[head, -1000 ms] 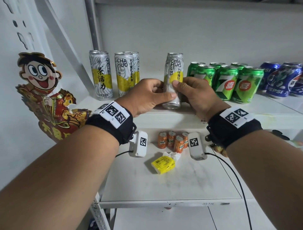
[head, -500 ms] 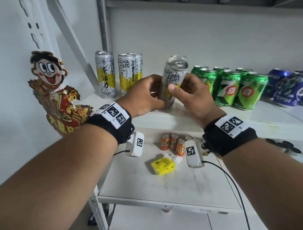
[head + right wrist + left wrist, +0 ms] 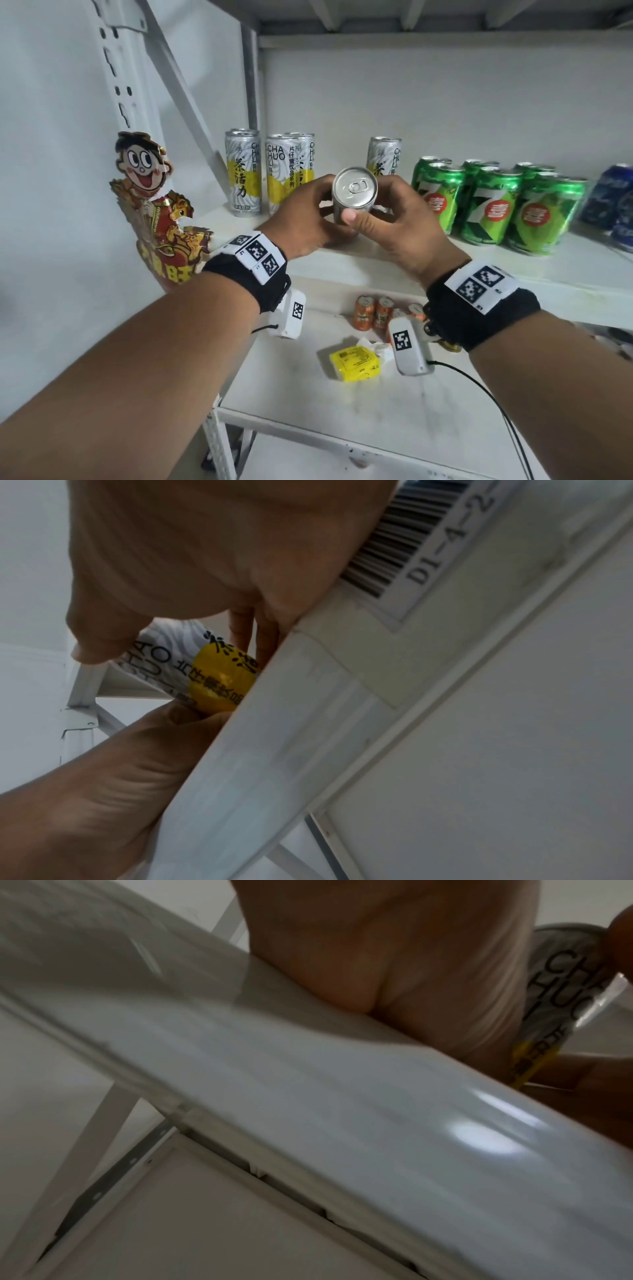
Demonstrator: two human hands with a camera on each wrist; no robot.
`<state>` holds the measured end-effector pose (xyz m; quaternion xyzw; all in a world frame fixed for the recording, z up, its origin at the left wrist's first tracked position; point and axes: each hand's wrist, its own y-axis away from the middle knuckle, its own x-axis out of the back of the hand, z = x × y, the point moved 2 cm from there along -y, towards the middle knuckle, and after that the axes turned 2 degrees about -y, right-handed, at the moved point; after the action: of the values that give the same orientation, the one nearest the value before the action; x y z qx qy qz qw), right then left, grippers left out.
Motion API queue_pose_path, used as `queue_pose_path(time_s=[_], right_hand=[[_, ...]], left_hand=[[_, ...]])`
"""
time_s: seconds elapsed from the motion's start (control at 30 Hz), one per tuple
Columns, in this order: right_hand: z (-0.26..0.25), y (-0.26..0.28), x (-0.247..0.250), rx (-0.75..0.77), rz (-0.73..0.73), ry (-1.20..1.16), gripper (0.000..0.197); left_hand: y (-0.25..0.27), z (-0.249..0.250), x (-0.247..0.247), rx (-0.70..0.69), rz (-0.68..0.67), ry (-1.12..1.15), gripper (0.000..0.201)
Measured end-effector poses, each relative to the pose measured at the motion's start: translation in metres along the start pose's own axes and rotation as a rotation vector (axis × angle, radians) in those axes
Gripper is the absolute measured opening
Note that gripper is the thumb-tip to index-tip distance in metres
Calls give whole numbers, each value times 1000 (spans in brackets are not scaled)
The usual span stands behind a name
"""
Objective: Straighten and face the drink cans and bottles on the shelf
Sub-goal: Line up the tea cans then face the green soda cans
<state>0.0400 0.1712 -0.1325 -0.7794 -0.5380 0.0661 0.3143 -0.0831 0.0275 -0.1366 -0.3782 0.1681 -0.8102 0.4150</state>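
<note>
A: In the head view, what is sitting mid-frame?

B: The left hand (image 3: 301, 222) and right hand (image 3: 394, 222) are both curling fingers round a tilted CHA HUO LI can (image 3: 354, 192), its silver lid facing the camera, above the shelf (image 3: 565, 270). Green 7-Up cans (image 3: 493, 202) are standing at right.

A: And the left wrist view?

B: It is blurring; the can's label is peeking out at the upper right, against the palm.

A: The right wrist view?

B: Thumb and fingers are pinching the yellow-banded can left of centre; a barcode label (image 3: 411, 534) is sitting upper right.
</note>
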Motion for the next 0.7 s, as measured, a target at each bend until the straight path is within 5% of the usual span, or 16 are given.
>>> queue_pose_path(time_s=[0.2, 0.5, 0.7], right_hand=[[-3, 1, 0, -6, -16, 46, 62], [-6, -5, 1, 7, 63, -19, 39], [5, -12, 2, -132, 43, 109, 45]], left_hand=[[-1, -1, 0, -34, 21, -75, 53], [-2, -9, 3, 91, 39, 119, 76], [-4, -20, 6, 160, 80, 354, 64]])
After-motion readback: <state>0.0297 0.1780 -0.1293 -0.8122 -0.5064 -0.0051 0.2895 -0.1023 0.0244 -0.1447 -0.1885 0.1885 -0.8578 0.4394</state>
